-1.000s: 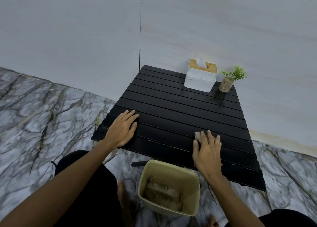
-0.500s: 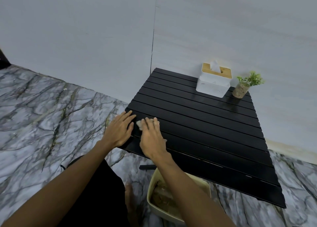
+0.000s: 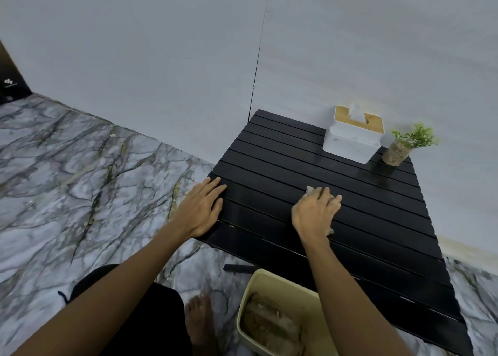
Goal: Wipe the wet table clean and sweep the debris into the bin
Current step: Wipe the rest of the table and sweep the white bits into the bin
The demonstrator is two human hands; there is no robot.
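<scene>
A black slatted table stands low against the wall. My left hand rests flat on its near left corner, fingers straight. My right hand presses a crumpled damp tissue onto the slats near the middle of the front half; only the tissue's edges show past my fingers and palm. A beige bin sits on the floor just below the table's front edge, with brownish wet debris inside, partly hidden by my right forearm.
A white tissue box with a wooden lid and a small potted plant stand at the table's far right corner. Marble floor stretches to the left. My bare foot is beside the bin.
My right hand slid the tissue from the front right to the left edge beside my left hand, then back right toward the middle. The left hand stayed at the corner.
</scene>
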